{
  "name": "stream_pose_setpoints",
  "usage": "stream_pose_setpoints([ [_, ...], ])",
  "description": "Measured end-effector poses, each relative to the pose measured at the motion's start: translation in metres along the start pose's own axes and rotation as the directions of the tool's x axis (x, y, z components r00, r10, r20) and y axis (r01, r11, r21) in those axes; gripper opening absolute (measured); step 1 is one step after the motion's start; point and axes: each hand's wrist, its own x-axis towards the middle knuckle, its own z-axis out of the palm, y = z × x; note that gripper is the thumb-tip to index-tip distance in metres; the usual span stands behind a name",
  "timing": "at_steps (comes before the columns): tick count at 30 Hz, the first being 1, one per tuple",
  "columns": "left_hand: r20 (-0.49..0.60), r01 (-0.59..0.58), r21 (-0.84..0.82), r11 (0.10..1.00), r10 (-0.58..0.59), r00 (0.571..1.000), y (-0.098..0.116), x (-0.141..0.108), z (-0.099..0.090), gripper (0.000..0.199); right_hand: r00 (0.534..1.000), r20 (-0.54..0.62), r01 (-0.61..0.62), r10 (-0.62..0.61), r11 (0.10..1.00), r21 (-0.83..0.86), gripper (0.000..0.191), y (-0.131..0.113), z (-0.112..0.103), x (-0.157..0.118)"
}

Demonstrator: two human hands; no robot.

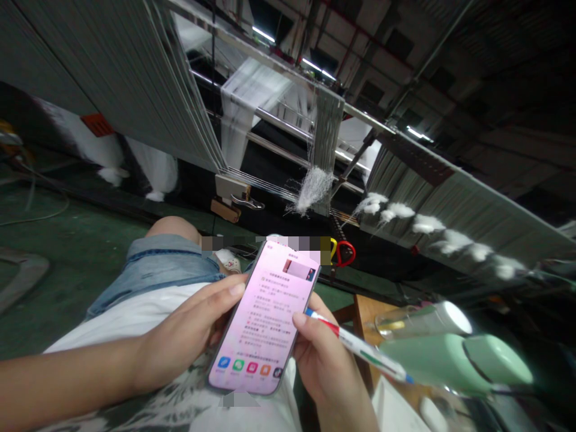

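Far left, green-painted floor [58,282], then denim shorts [162,264] and a bent knee [171,229] low in the foreground. Next, the left hand [189,333], clenched around a smartphone [263,318], thumb lying along the upper edge of the pink-lit screen. Phone held low over the lap, tilted up toward the camera; on its display, lines of text and a row of app icons, the wording too small to read. Just beside it, the right hand [321,360], closed on a white marker [364,348] with red and blue bands, thumb tip near the phone's edge, marker clear of the screen. No marker stroke visible on the display. Above, a loom's warp threads [324,138] stretched across the view, with white fluff [314,189] bunched on them, both hands well away, and red-and-yellow scissors [342,252] below the threads. Further right, a wooden tabletop [366,312] bearing a clear glass [418,321] and a mint-green bottle [454,360].
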Motion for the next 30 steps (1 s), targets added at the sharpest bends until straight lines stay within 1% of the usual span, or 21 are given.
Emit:
stream_pose_setpoints([
  [5,0.022,-0.015,0.013,1.000,0.015,1.000,0.0006,0.0004,0.0006,0.025,1.000,0.006,0.019,-0.020,0.999,0.047,0.027,0.0014,-0.0002,0.0008],
  [13,0.034,-0.013,0.026,1.000,0.012,0.999,0.0014,-0.0009,0.0037,0.026,0.999,0.035,0.027,-0.029,0.998,0.061,0.027,0.0033,-0.0012,0.0013],
  [19,0.013,-0.008,0.007,1.000,0.008,1.000,0.0007,-0.0003,0.0031,0.025,1.000,0.013,0.026,-0.026,0.999,0.020,0.029,0.0023,-0.0014,0.0003],
  [25,0.000,0.015,-0.010,1.000,-0.015,1.000,0.0015,-0.0003,0.0038,0.026,1.000,-0.002,0.003,-0.003,0.999,-0.037,0.036,0.0012,-0.0035,-0.0012],
  [27,0.001,0.009,0.000,1.000,-0.009,1.000,0.0018,-0.0005,0.0036,0.027,1.000,-0.009,0.003,-0.004,0.999,-0.036,0.036,0.0020,-0.0036,-0.0010],
  [30,0.003,-0.009,0.061,0.998,0.009,1.000,0.0023,-0.0004,0.0030,0.028,1.000,-0.009,0.016,-0.016,1.000,-0.014,0.032,0.0032,-0.0029,-0.0004],
])
